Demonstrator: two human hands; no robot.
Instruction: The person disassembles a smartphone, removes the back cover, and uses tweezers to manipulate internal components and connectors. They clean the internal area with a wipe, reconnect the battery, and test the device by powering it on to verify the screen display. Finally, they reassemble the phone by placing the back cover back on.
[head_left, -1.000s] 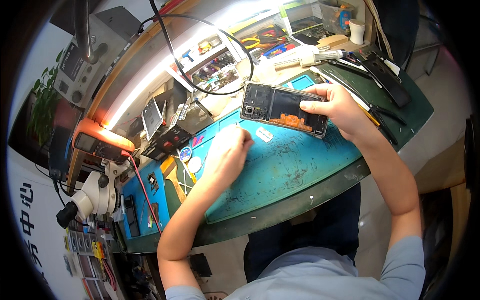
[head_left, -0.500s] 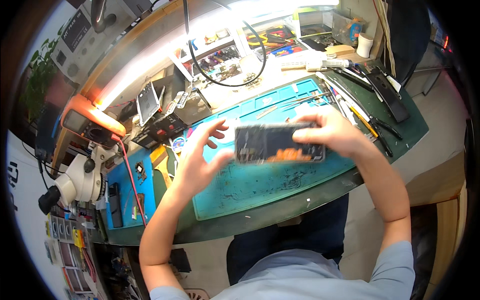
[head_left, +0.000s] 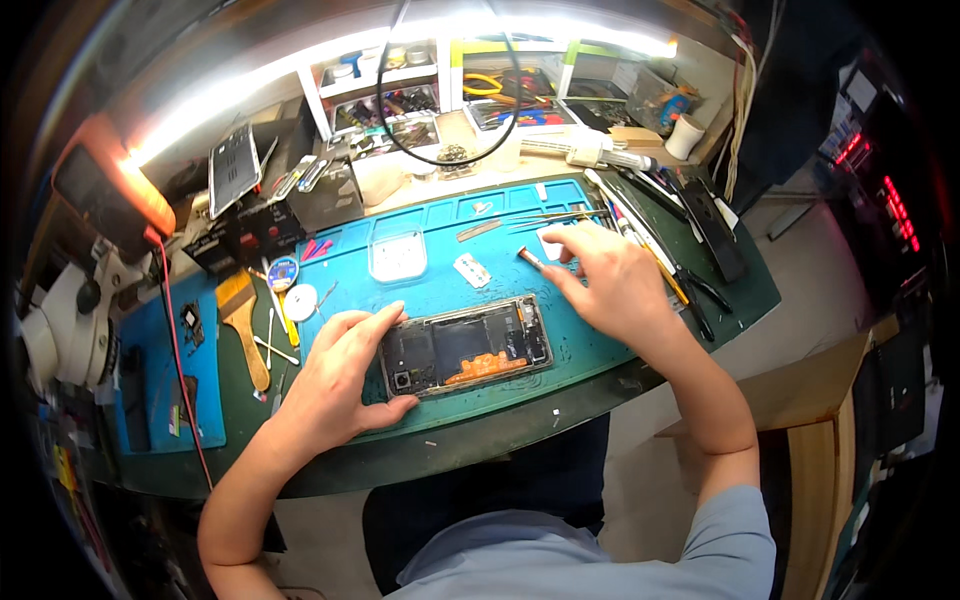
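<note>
An opened smartphone [head_left: 465,345] lies on the teal work mat [head_left: 440,415], its dark inside and an orange flex cable facing up. My left hand [head_left: 340,380] grips its left end, thumb at the near edge and fingers at the far edge. Beyond the phone's right end, my right hand [head_left: 625,285] is above the mat. Between its thumb and forefinger juts a short copper-coloured rod with a dark end, seemingly a small screwdriver [head_left: 529,257]; its other end is hidden by the hand. A clear square box [head_left: 397,255] and a small whitish strip [head_left: 472,270] lie beyond the phone.
Tweezers [head_left: 555,217] lie along the mat's far side. Pliers [head_left: 705,300] and pens are to the right. A brush [head_left: 240,320], cotton swabs [head_left: 275,348] and a solder spool [head_left: 282,272] sit left. A black cable loop [head_left: 515,90] hangs above the bench.
The phone has gone from my right hand, held above the mat, down onto the mat under my left hand. My right hand has let go of it and is at the screwdriver. The view has shifted.
</note>
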